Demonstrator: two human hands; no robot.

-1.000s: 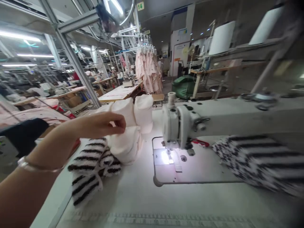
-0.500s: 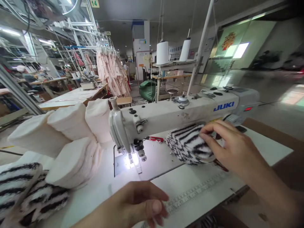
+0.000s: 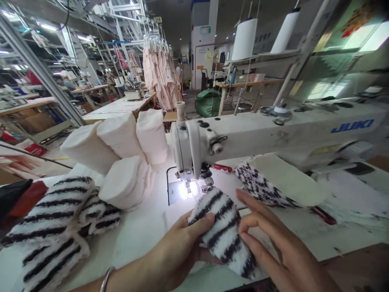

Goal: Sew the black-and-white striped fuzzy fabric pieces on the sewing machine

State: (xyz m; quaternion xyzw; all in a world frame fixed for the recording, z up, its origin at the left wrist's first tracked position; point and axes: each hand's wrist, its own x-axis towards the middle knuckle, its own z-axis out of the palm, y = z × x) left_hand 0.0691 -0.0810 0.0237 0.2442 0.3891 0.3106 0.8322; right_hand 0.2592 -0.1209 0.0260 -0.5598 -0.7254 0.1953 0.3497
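My left hand (image 3: 185, 243) grips a black-and-white striped fleece piece (image 3: 223, 227), its thumb lying on top, just in front of the sewing machine's lit needle area (image 3: 188, 188). At the piece's right edge, my right hand (image 3: 270, 239) pinches with thumb and a bent finger, while the index finger stretches out above. Under the machine arm (image 3: 258, 134) lies a stack of fleece pieces (image 3: 258, 182), with a smooth cream piece (image 3: 294, 178) on top. More striped fleece pieces (image 3: 54, 215) are heaped on the left.
Stacks of white fleece pieces (image 3: 117, 138) stand left of the machine head. Red-handled snips (image 3: 221, 167) lie behind the needle, and another red tool (image 3: 323, 215) lies to the right. Thread cones (image 3: 244, 38) rise behind. Pink garments (image 3: 162, 73) hang farther back.
My right hand has come from the stack under the machine arm to the front. A striped piece is now in my left hand, which was empty before. The view has shifted left.
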